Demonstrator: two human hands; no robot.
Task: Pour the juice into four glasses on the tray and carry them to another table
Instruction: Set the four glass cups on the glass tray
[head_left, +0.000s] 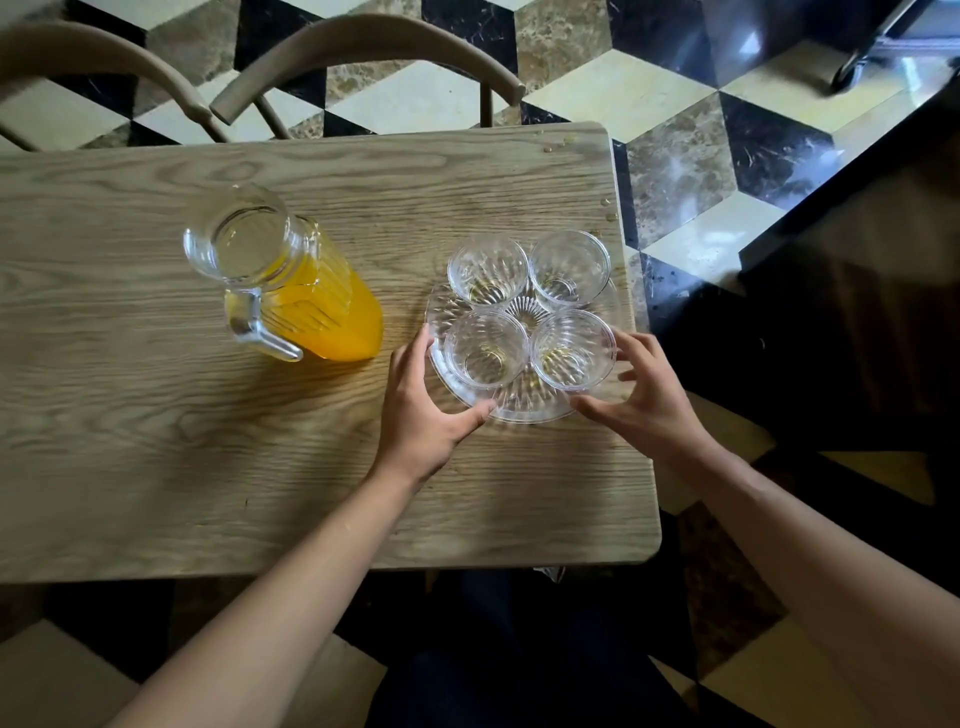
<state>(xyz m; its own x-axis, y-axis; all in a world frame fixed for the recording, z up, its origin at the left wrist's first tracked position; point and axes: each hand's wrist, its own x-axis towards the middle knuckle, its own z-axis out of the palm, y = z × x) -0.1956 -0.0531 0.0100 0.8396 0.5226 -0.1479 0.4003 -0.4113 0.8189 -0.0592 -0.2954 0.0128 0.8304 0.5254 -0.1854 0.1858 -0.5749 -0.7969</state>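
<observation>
Two bare forearms reach forward from the bottom edge, over dark trousers, onto a pale wooden worktop (156, 467). Left hand (423, 415) sits at the near left rim of a round clear glass tray (524, 410); its fingers run up along the rim and the thumb lies against the near edge, a loose grip with thumb and fingers spread apart around the tray's edge. Right hand (641, 395) is at the tray's near right side, fingers spread and lightly curled, tips just beside the near right glass (573, 349); whether they touch it or the tray I cannot tell.

Four clear ribbed glasses stand upright on the tray in a square, close together: near left glass (485, 349), far left glass (487, 270), far right glass (570, 267). None holds more than a faint yellowish trace at the bottom.

Left of the tray, well apart from it, stands a clear jug (280, 280) more than half full of orange juice, handle pointing toward the person.

Beyond the worktop are two curved wooden chair backs (363, 36), and a tiled floor (675, 104) in black, cream and brown.
</observation>
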